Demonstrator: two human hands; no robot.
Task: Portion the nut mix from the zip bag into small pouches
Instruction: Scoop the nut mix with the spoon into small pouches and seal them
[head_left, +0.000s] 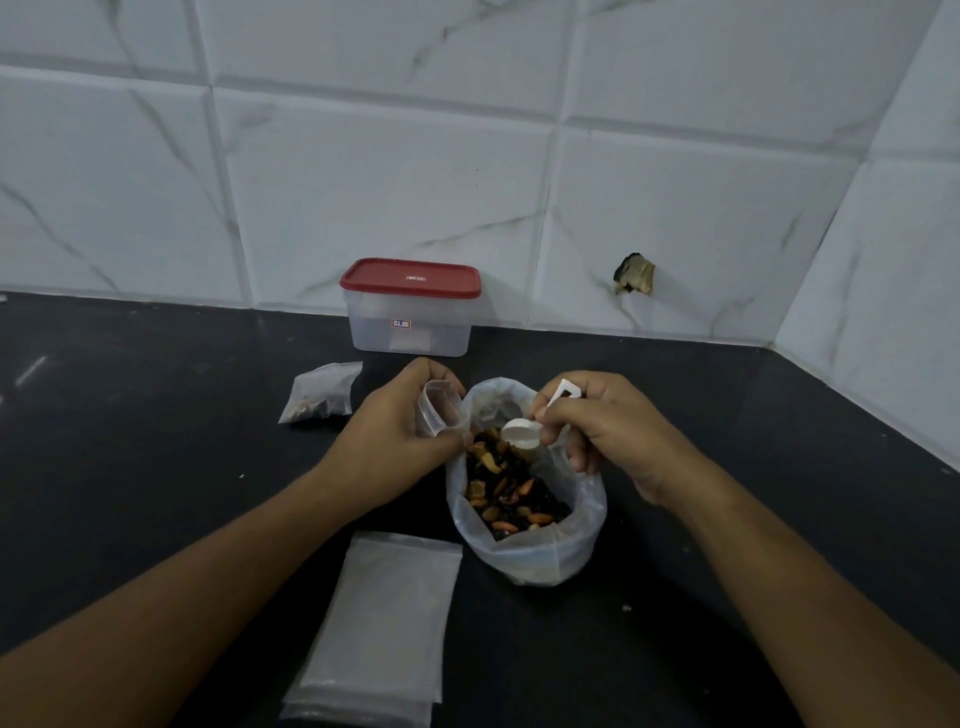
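On the counter (156, 467), the zip bag (540, 561) stands open between my hands. Left hand (395, 431) pinches 1 pouch (436, 408) at its mouth; right hand (613, 436) grips the scoop (521, 434). Film judged limp, slippery: hold the rim.

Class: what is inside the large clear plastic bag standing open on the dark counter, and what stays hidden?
Brown nuts and dark dried fruit lie in the large clear plastic bag. The right hand holds a white plastic scoop over them. Deeper layers are covered.

The pouch stack (384, 613) runs off the bottom edge; container label (400, 323) illegible.
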